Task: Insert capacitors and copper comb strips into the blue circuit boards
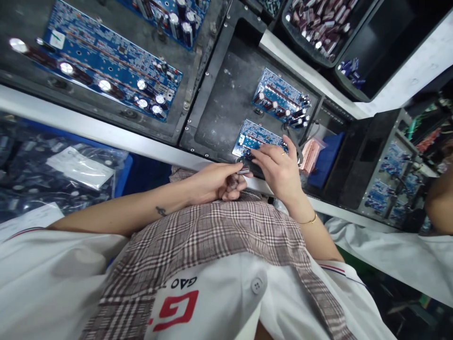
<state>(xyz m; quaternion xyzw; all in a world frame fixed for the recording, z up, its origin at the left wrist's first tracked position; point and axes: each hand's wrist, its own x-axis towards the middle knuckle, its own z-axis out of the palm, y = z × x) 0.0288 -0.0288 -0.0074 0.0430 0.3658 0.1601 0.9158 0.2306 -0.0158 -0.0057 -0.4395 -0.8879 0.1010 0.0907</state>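
Circuit board [260, 132] slants lengthwise left-to-right under the nearer right hand [279, 170], grip unclear; left hand [217, 182] holds capacitors [243, 170].

Boards [113, 61], left tray [21, 14]: two lay.
Boards [279, 97], middle tray [222, 94]: two lay.
Capacitors [232, 182], left hand [216, 181]: at least two showed.
Bangle [312, 219]: one was worn.
Ring [283, 153]: one was worn.

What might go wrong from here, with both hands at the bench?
The capacitors bunched in the left hand might slip from its grip, since more than one seems held at once. The right hand, low over the nearer blue circuit board, could nudge it askew.
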